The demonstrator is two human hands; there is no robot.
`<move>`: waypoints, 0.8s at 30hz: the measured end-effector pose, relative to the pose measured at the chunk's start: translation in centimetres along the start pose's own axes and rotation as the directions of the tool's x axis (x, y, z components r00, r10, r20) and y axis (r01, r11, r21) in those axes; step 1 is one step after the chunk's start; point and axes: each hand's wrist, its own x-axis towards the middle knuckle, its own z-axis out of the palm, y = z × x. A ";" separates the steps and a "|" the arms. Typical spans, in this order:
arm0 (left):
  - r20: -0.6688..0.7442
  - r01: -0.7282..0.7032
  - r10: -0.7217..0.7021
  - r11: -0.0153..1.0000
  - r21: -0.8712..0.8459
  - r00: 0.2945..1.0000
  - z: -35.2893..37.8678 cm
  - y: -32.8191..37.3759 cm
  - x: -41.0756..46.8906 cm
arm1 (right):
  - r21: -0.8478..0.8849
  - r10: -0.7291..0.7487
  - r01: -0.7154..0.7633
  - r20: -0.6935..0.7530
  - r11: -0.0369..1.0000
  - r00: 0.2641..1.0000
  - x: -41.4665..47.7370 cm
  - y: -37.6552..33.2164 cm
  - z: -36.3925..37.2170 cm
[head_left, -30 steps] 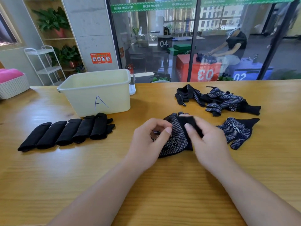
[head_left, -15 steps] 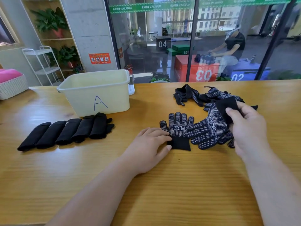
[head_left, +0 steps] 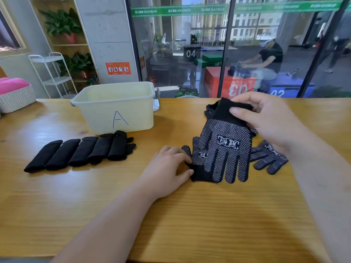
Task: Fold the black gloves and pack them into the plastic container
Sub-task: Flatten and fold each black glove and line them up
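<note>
Head view: both forearms reach forward over the wooden desk (head_left: 171,224). The left hand (head_left: 167,169) lies palm down, its fingers (head_left: 180,151) straight and released, their tips pressing the near-left edge of a dotted black glove (head_left: 196,172) that lies flat on the desk. The right hand (head_left: 266,122) is raised above the desk, wrist bent inward, its fingers (head_left: 245,99) and thumb grasping the plain cuff of a second dotted glove (head_left: 226,149). That glove hangs fingertips down and overlaps the flat one. A third glove (head_left: 269,160) lies just right of them. Five folded black gloves (head_left: 79,152) lie in a row to the left. Behind the row stands the plastic container (head_left: 117,107), marked "A"; its contents cannot be seen.
</note>
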 end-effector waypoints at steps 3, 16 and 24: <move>0.004 -0.004 0.004 1.000 0.008 1.000 0.0 0.0 0.0 | -0.138 -0.004 0.008 0.027 0.990 1.000 2.1 0.8 0.7; 0.051 -0.014 0.011 0.998 0.065 0.999 -0.2 0.5 -0.2 | -0.641 -0.086 0.252 0.278 0.725 0.957 -2.1 7.9 4.9; 0.001 -0.001 0.001 0.999 0.053 1.000 -0.5 1.0 -0.5 | -0.779 -0.208 0.312 0.235 0.543 0.949 -3.8 8.6 5.6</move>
